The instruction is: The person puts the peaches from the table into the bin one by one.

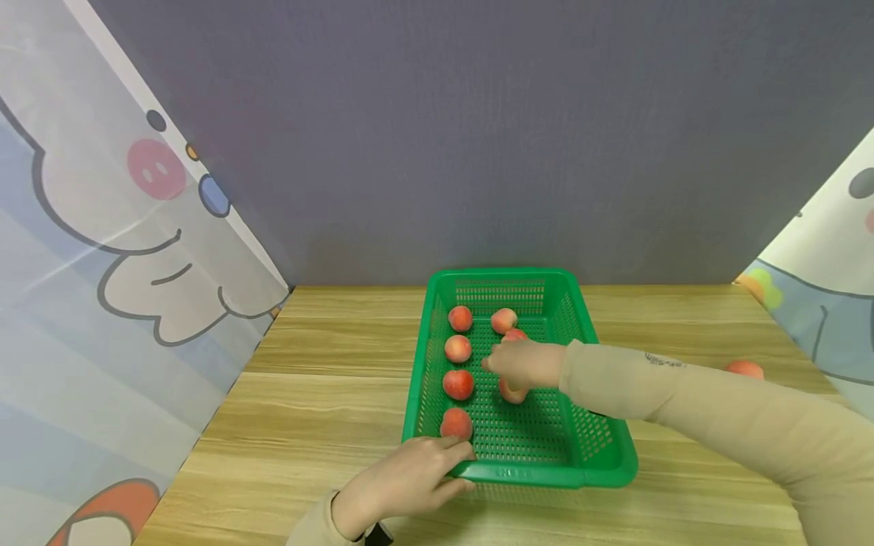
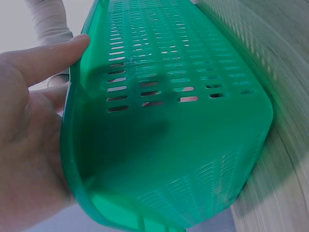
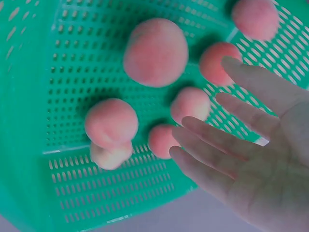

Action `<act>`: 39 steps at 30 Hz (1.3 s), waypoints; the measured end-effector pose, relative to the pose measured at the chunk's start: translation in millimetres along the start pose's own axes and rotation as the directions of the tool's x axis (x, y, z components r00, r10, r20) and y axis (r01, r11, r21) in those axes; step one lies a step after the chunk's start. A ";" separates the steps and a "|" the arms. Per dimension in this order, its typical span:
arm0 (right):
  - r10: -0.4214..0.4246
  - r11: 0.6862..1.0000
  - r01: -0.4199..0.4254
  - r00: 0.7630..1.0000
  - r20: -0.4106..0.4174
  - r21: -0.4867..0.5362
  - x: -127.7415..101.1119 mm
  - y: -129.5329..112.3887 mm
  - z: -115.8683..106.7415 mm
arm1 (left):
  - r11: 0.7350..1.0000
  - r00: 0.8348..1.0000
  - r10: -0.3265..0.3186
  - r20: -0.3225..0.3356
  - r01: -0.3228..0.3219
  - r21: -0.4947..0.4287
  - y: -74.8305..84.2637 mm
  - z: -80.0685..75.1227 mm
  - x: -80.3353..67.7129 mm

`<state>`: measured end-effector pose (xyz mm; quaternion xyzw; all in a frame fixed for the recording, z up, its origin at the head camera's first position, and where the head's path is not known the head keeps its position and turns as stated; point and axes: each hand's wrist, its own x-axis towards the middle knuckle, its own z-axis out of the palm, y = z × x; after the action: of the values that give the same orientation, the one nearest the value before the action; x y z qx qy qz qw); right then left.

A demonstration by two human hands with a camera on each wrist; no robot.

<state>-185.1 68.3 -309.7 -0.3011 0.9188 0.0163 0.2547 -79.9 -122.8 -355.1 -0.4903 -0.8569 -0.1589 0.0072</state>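
Several red and pale orange peaches lie in a green plastic basket [image 1: 526,474]. Along its left side runs a row of them, among them a peach [image 1: 458,385]. My right hand [image 1: 524,362] is over the middle of the basket, partly covering one peach [image 1: 514,391] and overlapping another peach [image 1: 515,334]. In the right wrist view its fingers are spread and fairly straight, and the palm holds nothing. My left hand [image 1: 416,474] grips the basket's near left corner, the thumb [image 2: 67,50] outside the rim and the fingers over it.
On the wooden table [image 1: 321,425], to the right of the basket, lies one more peach [image 1: 744,369], partly behind the right sleeve. A grey panel [image 1: 478,136] stands at the table's back edge. Cartoon-printed sheets [image 1: 102,227] hang on both sides.
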 end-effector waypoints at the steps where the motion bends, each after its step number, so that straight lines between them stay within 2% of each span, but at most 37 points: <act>1: 0.020 0.999 -0.019 1.000 -0.001 0.034 -1.6 -0.3 -1.9 | 1.000 1.000 -0.003 0.001 0.003 0.001 0.1 0.0 -0.1; 2: 0.015 1.000 -0.014 1.000 -0.010 0.028 -3.4 -0.3 -3.7 | 1.000 1.000 -0.006 0.003 0.006 -0.001 0.2 0.0 -0.2; 3: -0.012 0.999 0.011 0.999 -0.036 -0.031 -5.8 0.4 -5.5 | 1.000 1.000 -0.008 0.005 0.008 -0.004 0.3 0.0 -0.2; 5: -0.059 0.997 0.056 0.996 -0.073 -0.047 -9.7 2.1 -8.4 | 1.000 1.000 -0.013 0.007 0.013 -0.008 0.4 0.0 -0.2; 11: -0.139 0.990 0.132 0.976 -0.170 -0.055 -23.2 10.1 -13.8 | 1.000 1.000 -0.017 0.008 0.017 -0.013 1.0 -1.0 0.3; 13: -0.166 0.986 0.159 0.962 -0.216 -0.051 -27.6 13.9 -13.9 | 1.000 1.000 -0.014 0.006 0.014 -0.013 1.0 -1.2 0.3; 18: -0.245 0.970 0.229 0.909 -0.339 -0.085 -37.9 25.6 -11.4 | 1.000 1.000 -0.004 -0.001 0.004 -0.018 0.2 -0.8 0.3; 23: -0.285 0.958 0.251 0.856 -0.430 -0.137 -48.6 34.4 -8.9 | 1.000 1.000 0.001 -0.005 -0.001 -0.022 -0.4 0.1 0.6; 30: -0.255 0.966 0.238 0.814 -0.522 -0.101 -64.6 45.6 -6.4 | 1.000 1.000 -0.005 -0.004 0.004 -0.021 0.4 -0.7 0.7; 35: -0.256 0.957 0.286 0.759 -0.599 -0.047 -73.5 54.9 -5.0 | 1.000 1.000 -0.008 -0.001 0.008 -0.014 0.7 -1.2 0.4; 39: -0.244 0.957 0.287 0.711 -0.660 -0.045 -79.1 63.4 -2.2 | 1.000 1.000 -0.012 0.007 0.012 -0.012 0.7 -1.3 0.5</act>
<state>-167.2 163.0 -277.8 -0.4084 0.8962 -0.1557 -0.0765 -79.8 -122.4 -353.6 -0.4859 -0.8588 -0.1622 0.0004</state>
